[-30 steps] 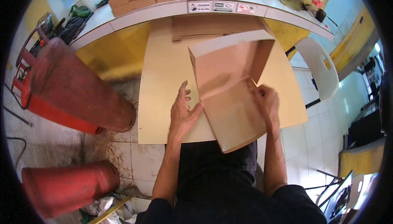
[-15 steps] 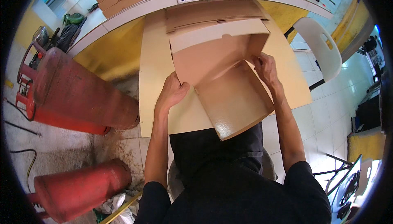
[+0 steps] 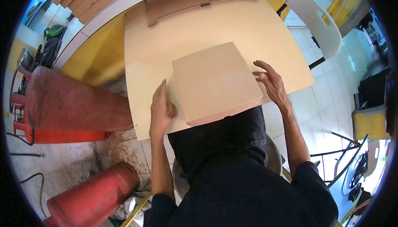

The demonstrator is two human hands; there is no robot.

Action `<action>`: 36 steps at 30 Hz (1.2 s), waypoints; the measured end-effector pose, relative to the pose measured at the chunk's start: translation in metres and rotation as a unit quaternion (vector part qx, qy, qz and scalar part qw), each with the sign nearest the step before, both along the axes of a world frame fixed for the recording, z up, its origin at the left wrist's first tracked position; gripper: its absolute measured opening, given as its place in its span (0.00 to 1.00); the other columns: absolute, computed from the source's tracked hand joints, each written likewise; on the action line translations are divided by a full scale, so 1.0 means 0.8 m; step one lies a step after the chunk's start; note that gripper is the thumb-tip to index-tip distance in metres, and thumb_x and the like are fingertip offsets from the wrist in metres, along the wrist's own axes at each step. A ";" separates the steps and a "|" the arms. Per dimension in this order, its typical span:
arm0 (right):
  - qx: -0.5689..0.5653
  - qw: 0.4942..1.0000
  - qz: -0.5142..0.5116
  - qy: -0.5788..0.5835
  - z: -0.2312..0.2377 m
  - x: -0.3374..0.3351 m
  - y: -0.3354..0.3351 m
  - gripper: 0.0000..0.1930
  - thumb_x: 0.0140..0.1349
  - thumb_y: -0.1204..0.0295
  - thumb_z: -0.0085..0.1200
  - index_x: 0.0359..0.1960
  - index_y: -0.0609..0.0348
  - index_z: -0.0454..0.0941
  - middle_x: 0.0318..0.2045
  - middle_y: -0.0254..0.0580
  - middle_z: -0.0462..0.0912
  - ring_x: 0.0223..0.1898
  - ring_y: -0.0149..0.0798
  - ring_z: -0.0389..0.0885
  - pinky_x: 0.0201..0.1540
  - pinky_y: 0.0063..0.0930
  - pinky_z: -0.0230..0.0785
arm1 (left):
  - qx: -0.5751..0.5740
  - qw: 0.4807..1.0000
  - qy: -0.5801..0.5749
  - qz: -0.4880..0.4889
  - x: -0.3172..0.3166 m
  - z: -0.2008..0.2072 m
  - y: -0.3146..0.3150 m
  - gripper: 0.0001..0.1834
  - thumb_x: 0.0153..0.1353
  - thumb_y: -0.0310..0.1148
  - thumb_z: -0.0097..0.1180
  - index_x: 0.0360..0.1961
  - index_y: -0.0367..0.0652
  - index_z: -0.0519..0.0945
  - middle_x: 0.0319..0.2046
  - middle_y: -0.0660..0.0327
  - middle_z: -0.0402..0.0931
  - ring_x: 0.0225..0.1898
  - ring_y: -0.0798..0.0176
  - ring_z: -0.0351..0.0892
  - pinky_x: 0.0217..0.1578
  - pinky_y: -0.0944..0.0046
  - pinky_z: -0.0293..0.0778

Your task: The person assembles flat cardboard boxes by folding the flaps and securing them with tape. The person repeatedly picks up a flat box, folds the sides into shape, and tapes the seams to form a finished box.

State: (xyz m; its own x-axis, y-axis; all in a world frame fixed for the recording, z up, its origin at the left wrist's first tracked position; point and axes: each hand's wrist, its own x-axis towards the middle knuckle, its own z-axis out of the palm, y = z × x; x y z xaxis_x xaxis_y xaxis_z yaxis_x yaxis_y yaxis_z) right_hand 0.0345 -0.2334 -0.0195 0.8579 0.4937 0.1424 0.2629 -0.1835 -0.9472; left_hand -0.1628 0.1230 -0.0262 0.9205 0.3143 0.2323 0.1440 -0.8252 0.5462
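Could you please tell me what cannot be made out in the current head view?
Box: its inside is hidden in the head view by its closed top.
Stacked boxes: same view, cut off by the upper edge.
Lower cylinder: same view, one end cut off at the lower-left rim.
Person's seat: same view, mostly hidden by their body.

left grip: unclenched, pointing forward | right grip: spread, loosely bent
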 end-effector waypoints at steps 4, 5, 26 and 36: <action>-0.012 0.994 0.068 -0.083 0.039 -0.075 -0.015 0.50 0.45 0.53 0.77 0.70 0.54 0.65 0.71 0.53 0.65 0.59 0.56 0.80 0.58 0.46 0.77 | -0.087 0.991 0.084 -0.063 -0.061 0.001 -0.022 0.43 0.52 0.25 0.59 0.72 0.36 0.62 0.72 0.41 0.58 0.74 0.37 0.54 0.73 0.42 0.51; -0.051 0.985 0.076 -0.148 0.037 -0.083 -0.010 0.48 0.45 0.56 0.77 0.69 0.54 0.66 0.71 0.54 0.63 0.59 0.56 0.79 0.57 0.46 0.78 | -0.078 0.991 0.090 -0.064 -0.071 0.008 -0.032 0.43 0.53 0.27 0.60 0.72 0.36 0.62 0.73 0.41 0.57 0.75 0.37 0.51 0.74 0.40 0.47; -0.106 0.948 0.039 -0.299 -0.039 -0.123 0.057 0.37 0.57 0.75 0.66 0.69 0.48 0.61 0.75 0.65 0.48 0.67 0.70 0.66 0.66 0.53 0.70 | -0.051 0.983 -0.154 0.086 -0.074 -0.094 -0.040 0.21 0.63 0.38 0.62 0.37 0.22 0.78 0.34 0.37 0.76 0.41 0.38 0.73 0.50 0.44 0.69; -0.077 0.959 0.056 -0.265 -0.039 -0.129 0.095 0.32 0.65 0.77 0.55 0.71 0.44 0.62 0.75 0.64 0.48 0.72 0.68 0.58 0.72 0.53 0.61 | -0.381 0.877 -0.228 0.184 -0.070 -0.094 -0.050 0.13 0.62 0.31 0.61 0.35 0.26 0.78 0.31 0.48 0.77 0.39 0.52 0.76 0.39 0.54 0.77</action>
